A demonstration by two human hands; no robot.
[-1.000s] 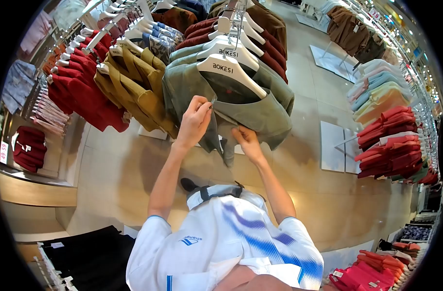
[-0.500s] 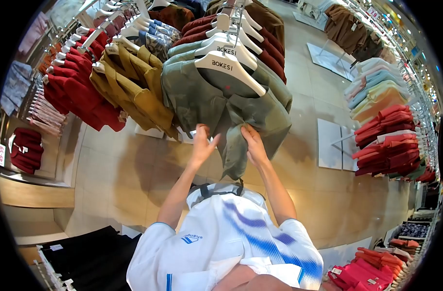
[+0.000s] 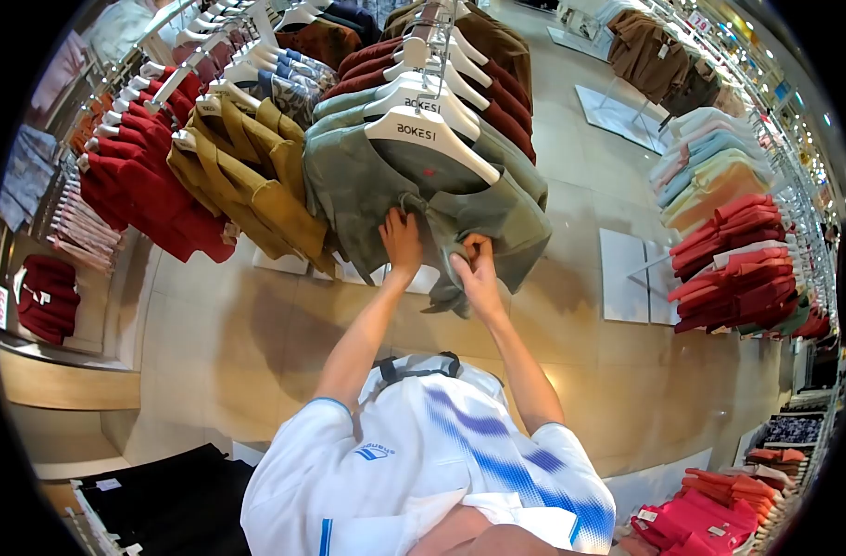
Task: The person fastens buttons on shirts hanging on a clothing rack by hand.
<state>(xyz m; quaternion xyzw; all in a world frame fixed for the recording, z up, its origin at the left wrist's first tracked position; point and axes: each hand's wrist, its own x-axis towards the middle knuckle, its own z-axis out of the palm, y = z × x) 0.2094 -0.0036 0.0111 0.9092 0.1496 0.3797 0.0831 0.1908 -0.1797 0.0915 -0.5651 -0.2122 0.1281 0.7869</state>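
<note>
A grey-green shirt [image 3: 358, 176] hangs, front parted, on a white hanger [image 3: 432, 144] marked BOKESI at the near end of a rack. My left hand [image 3: 402, 243] is closed on the shirt's left front edge, fingertips curled over the cloth below the neckline. On the other front edge, my right hand [image 3: 479, 278] pinches the fabric between thumb and bent fingers. Below and left of that hand, a loose lower corner of the shirt dangles. Part of the cloth in each grip is hidden by the fingers.
Behind the shirt hang more grey-green and dark red garments [image 3: 525, 116]. Mustard jackets [image 3: 247, 176] and red tops [image 3: 150, 199] hang to the left. Red garments [image 3: 724, 269] line the right wall rack. Black clothing [image 3: 177, 500] lies at lower left, pink clothing [image 3: 696, 524] at lower right.
My left hand has moved up and right, from beside the shirt onto its left front edge. My right hand still grips the other edge; the shirt's lower corner has risen.
</note>
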